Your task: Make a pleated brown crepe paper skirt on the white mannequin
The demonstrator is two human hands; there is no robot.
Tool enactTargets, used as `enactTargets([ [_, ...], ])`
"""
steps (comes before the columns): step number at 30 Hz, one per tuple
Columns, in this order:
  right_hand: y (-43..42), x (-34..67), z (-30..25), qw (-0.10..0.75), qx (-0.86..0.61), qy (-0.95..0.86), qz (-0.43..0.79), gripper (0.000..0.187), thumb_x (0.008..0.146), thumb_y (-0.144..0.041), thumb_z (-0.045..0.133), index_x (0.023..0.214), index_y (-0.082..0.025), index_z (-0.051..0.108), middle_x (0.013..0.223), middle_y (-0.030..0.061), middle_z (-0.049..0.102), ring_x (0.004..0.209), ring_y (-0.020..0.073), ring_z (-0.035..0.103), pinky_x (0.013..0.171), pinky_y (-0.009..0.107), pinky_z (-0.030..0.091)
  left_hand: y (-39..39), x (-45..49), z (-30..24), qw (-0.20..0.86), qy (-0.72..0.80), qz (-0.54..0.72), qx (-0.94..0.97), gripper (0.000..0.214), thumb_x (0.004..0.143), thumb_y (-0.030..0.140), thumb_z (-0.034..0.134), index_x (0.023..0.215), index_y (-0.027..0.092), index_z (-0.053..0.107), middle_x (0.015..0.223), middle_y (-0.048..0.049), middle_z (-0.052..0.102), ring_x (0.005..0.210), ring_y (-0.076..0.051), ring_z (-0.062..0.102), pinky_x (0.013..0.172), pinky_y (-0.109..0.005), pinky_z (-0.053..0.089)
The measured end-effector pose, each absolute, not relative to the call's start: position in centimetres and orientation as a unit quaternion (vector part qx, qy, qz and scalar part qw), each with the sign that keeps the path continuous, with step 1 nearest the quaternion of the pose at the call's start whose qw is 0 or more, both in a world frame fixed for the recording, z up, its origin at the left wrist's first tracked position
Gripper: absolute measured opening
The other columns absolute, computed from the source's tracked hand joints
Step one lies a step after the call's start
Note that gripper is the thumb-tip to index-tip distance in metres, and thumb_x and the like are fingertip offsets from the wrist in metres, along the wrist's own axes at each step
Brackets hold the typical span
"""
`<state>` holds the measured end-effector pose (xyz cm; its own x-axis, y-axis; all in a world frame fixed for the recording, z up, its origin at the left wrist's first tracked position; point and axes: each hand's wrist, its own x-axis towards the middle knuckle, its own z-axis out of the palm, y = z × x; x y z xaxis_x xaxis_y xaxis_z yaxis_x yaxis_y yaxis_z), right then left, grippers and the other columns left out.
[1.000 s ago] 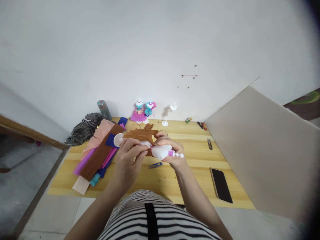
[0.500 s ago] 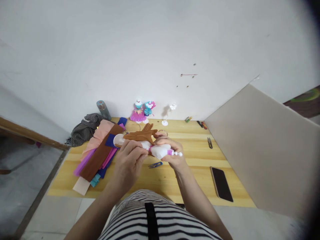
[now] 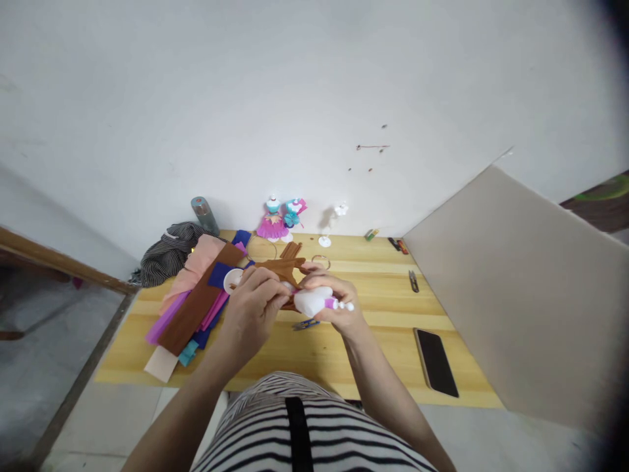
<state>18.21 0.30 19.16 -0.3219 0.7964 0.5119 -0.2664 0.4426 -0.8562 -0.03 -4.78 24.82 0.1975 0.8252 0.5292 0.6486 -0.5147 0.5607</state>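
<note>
A small white dress-form mannequin (image 3: 313,302) lies sideways between my hands, its purple neck and beaded tip pointing right and its round white base (image 3: 232,280) to the left. My right hand (image 3: 341,301) is wrapped round its torso. Brown crepe paper (image 3: 282,267) hangs about the waist and sticks up behind the hands. My left hand (image 3: 258,301) pinches at the waist, against the brown crepe paper; its fingertips partly hide what they grip. Just below the mannequin, blue-handled thread snips (image 3: 305,324) lie on the wooden table (image 3: 383,314).
Crepe paper strips (image 3: 189,301) pile up at the left beside a striped cloth (image 3: 170,255) and a flask (image 3: 204,215). Two dressed mannequins (image 3: 272,219) and a bare one (image 3: 340,210) stand by the wall. A phone (image 3: 436,362) and dark snips (image 3: 413,281) lie right, near an upright panel (image 3: 521,295).
The mannequin's neck end has shifted slightly left and down, and my left fingers have closed in nearer to the torso. Both hands keep their hold.
</note>
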Motion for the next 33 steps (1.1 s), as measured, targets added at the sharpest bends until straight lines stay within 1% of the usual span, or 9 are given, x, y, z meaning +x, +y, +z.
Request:
enactTargets([
  [5, 0.2, 18.2, 18.6, 0.542, -0.204, -0.647, 0.496, 0.038, 0.062, -0.049, 0.080, 0.095, -0.030, 0.074, 0.084, 0.0047, 0.071, 0.103, 0.0291, 0.059, 0.101, 0.047, 0.035, -4.2, -0.5, 25.0, 0.230, 0.486, 0.395, 0.745, 0.012, 0.081, 0.012, 0.059, 0.070, 0.018, 0.063, 0.080, -0.0030, 0.060, 0.080, -0.015, 0.056, 0.070, -0.027, 0.045],
  [8, 0.1, 18.1, 18.0, 0.557, -0.227, -0.615, 0.510, 0.041, 0.059, -0.054, 0.079, 0.091, -0.029, 0.075, 0.086, 0.0064, 0.071, 0.109, 0.0317, 0.057, 0.100, 0.048, 0.037, -3.8, -1.3, 24.7, 0.304, 0.487, 0.445, 0.687, 0.007, 0.081, 0.015, 0.059, 0.077, 0.017, 0.065, 0.083, -0.0041, 0.064, 0.080, -0.016, 0.060, 0.070, -0.027, 0.047],
  [10, 0.1, 18.1, 17.8, 0.566, -0.237, -0.597, 0.516, 0.043, 0.057, -0.056, 0.079, 0.088, -0.028, 0.075, 0.086, 0.0069, 0.072, 0.109, 0.0326, 0.057, 0.099, 0.049, 0.038, -3.9, -2.0, 24.5, 0.302, 0.485, 0.495, 0.654, 0.008, 0.083, 0.017, 0.057, 0.082, 0.016, 0.066, 0.085, -0.0054, 0.065, 0.083, -0.016, 0.062, 0.072, -0.027, 0.049],
  [13, 0.0, 18.1, 17.7, 0.571, -0.243, -0.587, 0.519, 0.042, 0.055, -0.056, 0.080, 0.086, -0.028, 0.076, 0.082, 0.0066, 0.072, 0.104, 0.0323, 0.060, 0.100, 0.050, 0.036, -4.6, -2.6, 24.2, 0.216, 0.464, 0.563, 0.649, 0.010, 0.083, 0.014, 0.057, 0.085, 0.017, 0.066, 0.085, -0.0056, 0.065, 0.085, -0.017, 0.062, 0.075, -0.029, 0.049],
  [17, -0.3, 17.7, 17.6, 0.585, -0.280, -0.553, 0.523, 0.044, 0.052, -0.056, 0.081, 0.084, -0.027, 0.076, 0.082, 0.0074, 0.072, 0.107, 0.0336, 0.058, 0.100, 0.050, 0.036, -6.2, -2.4, 23.1, 0.020, 0.411, 0.601, 0.685, 0.021, 0.078, 0.003, 0.058, 0.092, 0.017, 0.065, 0.082, -0.0043, 0.065, 0.081, -0.017, 0.062, 0.075, -0.034, 0.051],
  [21, -0.9, 16.4, 17.2, 0.614, -0.301, -0.488, 0.543, 0.044, 0.053, -0.052, 0.082, 0.086, -0.024, 0.075, 0.087, 0.0083, 0.071, 0.101, 0.0311, 0.060, 0.095, 0.047, 0.040, -7.5, -1.2, 20.6, -0.125, 0.421, 0.563, 0.700, 0.029, 0.076, 0.003, 0.061, 0.102, 0.017, 0.061, 0.091, -0.0076, 0.066, 0.087, -0.019, 0.062, 0.075, -0.034, 0.052],
  [24, -1.5, 15.0, 17.3, 0.647, -0.315, -0.385, 0.578, 0.036, 0.058, -0.045, 0.081, 0.087, -0.024, 0.074, 0.084, 0.0057, 0.071, 0.083, 0.0232, 0.063, 0.085, 0.040, 0.045, -7.5, 0.0, 18.4, -0.215, 0.469, 0.510, 0.688, 0.033, 0.074, 0.008, 0.069, 0.104, 0.017, 0.059, 0.097, -0.0101, 0.065, 0.097, -0.021, 0.061, 0.081, -0.035, 0.051],
  [28, -2.0, 13.4, 18.3, 0.679, -0.332, -0.251, 0.605, 0.023, 0.065, -0.037, 0.078, 0.082, -0.024, 0.072, 0.080, 0.0016, 0.071, 0.075, 0.0167, 0.061, 0.081, 0.034, 0.046, -6.7, 1.1, 16.0, -0.294, 0.482, 0.460, 0.686, 0.033, 0.075, 0.022, 0.072, 0.105, 0.018, 0.058, 0.101, -0.0120, 0.063, 0.108, -0.026, 0.056, 0.088, -0.040, 0.051],
  [33, -2.4, 12.7, 19.2, 0.657, -0.352, -0.193, 0.637, 0.027, 0.066, -0.040, 0.076, 0.087, -0.024, 0.070, 0.091, 0.0026, 0.071, 0.084, 0.0180, 0.061, 0.084, 0.035, 0.045, -5.8, 1.4, 14.3, -0.308, 0.498, 0.426, 0.690, 0.035, 0.075, 0.025, 0.073, 0.107, 0.019, 0.059, 0.110, -0.0136, 0.061, 0.116, -0.027, 0.051, 0.097, -0.046, 0.045],
])
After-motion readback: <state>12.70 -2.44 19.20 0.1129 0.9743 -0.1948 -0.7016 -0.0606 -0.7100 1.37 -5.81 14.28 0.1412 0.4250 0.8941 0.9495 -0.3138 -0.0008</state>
